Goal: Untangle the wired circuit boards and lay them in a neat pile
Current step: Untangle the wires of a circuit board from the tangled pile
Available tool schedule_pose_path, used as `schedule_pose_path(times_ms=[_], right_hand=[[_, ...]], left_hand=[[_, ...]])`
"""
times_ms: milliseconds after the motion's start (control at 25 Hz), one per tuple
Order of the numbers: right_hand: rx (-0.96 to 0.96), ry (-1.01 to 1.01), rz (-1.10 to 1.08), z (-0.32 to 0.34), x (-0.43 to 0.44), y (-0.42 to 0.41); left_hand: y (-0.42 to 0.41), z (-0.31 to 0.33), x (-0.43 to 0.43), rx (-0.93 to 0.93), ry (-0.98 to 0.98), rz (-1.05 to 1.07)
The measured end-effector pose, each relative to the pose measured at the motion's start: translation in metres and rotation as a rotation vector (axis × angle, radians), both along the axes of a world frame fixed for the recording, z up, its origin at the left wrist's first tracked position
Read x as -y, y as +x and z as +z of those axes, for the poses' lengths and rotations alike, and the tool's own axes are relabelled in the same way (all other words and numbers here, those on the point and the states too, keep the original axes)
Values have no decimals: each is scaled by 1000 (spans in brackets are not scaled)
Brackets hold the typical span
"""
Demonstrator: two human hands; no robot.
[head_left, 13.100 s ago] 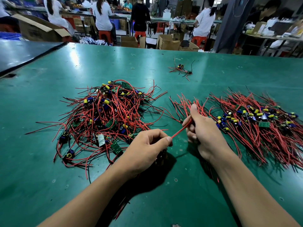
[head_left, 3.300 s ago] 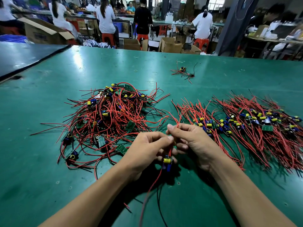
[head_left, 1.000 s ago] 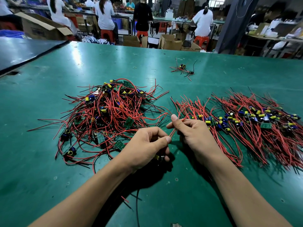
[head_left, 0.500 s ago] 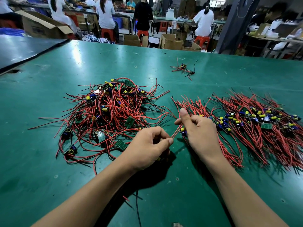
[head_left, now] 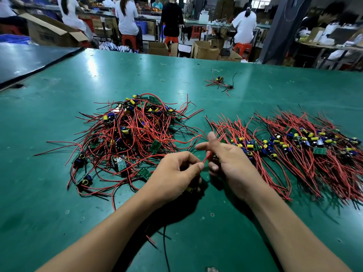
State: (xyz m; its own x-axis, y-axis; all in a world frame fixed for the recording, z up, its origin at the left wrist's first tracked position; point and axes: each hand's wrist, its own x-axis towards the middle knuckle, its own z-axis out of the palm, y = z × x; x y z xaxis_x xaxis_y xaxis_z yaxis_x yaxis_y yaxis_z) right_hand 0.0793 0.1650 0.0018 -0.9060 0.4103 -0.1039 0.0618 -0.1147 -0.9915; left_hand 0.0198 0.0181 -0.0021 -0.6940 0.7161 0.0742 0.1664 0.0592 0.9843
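A tangled heap of wired circuit boards (head_left: 129,138), with red and black leads, lies left of centre on the green table (head_left: 49,203). To the right lies a combed-out pile of boards (head_left: 294,142), its wires roughly parallel. My left hand (head_left: 174,178) grips one board under its fingers, its yellow part just showing, and pinches that board's red wire (head_left: 205,159) between thumb and forefinger. My right hand (head_left: 228,160) holds the same wire just above, with its thumb and forefinger stretched out. A black lead trails from the held board toward me.
A small separate knot of wired boards (head_left: 221,83) lies farther back on the table. A dark second table (head_left: 23,61) adjoins at the far left. Beyond the far edge are cardboard boxes (head_left: 204,50) and several seated people at benches.
My right hand has slid back down the red wire toward my left hand and opened its forefinger. My left hand has stayed in place with the board.
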Motion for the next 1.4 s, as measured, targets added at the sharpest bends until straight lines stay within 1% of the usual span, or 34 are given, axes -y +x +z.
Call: schedule_pose_path(times_ms=[80,120,240,360,440,640,840,880,920,960,1080,1120,1160,1320,1400], right_hand=[[4,91,85,-4,7,0],[5,163,89,-4,8,0],[4,387,40,-1,4,1],[40,513,-19,2,-5,2],[31,588,-75,1,-13,2],[-121,755,-246,-3,-22,2],[-262,916,-355,-6,-24,0],[-253,916,-366,-6,-23,-1],[-213,870,-361,-7,-22,-1],[-155,758,-336,-6,-20,-1],[-48,188,-231,2,-14,-3],[-29,85,-219,3,-15,-2],[-14,50,-214,4,-15,-2],[7,56,-200,6,-14,-1],[33,53,-184,6,-14,-1]], left_hand=[[0,0,1,19,34,3],[-1,0,1,25,43,0],[-2,1,2,56,40,-30],[-3,1,2,47,26,-66],[-3,2,2,60,20,-90],[-2,4,4,139,19,-108],[-3,6,3,231,43,-97],[-3,6,4,244,47,-100],[-3,6,4,257,50,-102],[-3,6,5,270,52,-99],[-2,6,5,297,62,-64],[-1,5,4,313,71,-47],[-1,5,3,334,84,-29],[-3,9,0,431,148,48],[-6,11,-1,526,205,73]])
